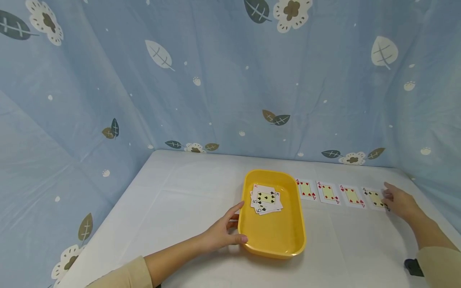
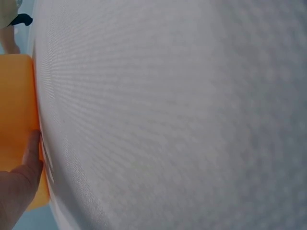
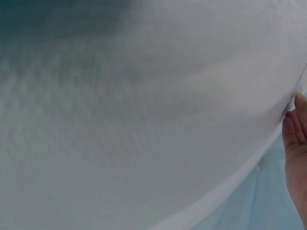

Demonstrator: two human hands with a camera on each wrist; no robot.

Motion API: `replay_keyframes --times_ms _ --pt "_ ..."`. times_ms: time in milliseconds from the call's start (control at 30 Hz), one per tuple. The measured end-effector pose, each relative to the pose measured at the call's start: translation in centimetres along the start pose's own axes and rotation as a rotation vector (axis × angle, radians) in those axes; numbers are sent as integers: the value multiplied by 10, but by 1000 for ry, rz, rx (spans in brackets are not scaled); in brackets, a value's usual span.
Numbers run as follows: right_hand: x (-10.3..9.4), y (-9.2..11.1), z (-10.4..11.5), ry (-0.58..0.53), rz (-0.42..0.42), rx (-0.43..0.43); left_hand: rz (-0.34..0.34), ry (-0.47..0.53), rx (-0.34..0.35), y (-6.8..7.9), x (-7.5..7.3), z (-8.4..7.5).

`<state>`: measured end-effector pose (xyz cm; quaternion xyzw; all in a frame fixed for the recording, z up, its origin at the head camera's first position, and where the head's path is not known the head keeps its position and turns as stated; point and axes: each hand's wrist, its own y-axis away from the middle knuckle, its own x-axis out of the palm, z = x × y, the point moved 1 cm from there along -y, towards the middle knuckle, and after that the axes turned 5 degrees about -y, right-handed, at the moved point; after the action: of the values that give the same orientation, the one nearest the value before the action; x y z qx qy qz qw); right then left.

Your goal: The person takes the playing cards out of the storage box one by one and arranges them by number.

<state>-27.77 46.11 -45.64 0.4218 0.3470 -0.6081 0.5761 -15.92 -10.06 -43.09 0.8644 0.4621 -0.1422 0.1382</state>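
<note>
A yellow tray [image 1: 273, 238] stands on the white-covered table, with several overlapping playing cards [image 1: 266, 199] inside, a five of clubs on top. My left hand [image 1: 219, 234] holds the tray's left side, thumb and index finger over the rim, other fingers against the outer wall. In the left wrist view a finger [image 2: 31, 151] lies along the wall. Right of the tray, several fours lie face up in a row. My right hand [image 1: 399, 201] pinches the right edge of the last one, a black-suited playing card [image 1: 374, 197], partly covering it.
Three red-suited fours, a near one [image 1: 306, 189], a diamond card [image 1: 328, 193] and a heart card [image 1: 352, 196], lie between tray and right hand. A blue patterned curtain [image 1: 230, 80] hangs behind the table. A dark strap [image 1: 414, 267] shows by the right sleeve.
</note>
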Motion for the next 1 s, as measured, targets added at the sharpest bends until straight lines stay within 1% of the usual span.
replay_keyframes --times_ms 100,333,467,633,733,1000 --pt "1 1 -1 -10 3 -2 0 0 -1 0 0 1" --pt "-6 9 6 -19 24 -67 1 -2 2 0 0 1" --pt "-12 15 17 -32 30 -91 0 1 0 0 0 1" --pt "-18 20 35 -30 -2 -156 -3 7 8 0 0 1" --pt "-20 23 46 -43 -13 -182 -4 8 9 0 0 0" --pt "-23 27 65 -72 -27 -207 1 17 7 1 0 0"
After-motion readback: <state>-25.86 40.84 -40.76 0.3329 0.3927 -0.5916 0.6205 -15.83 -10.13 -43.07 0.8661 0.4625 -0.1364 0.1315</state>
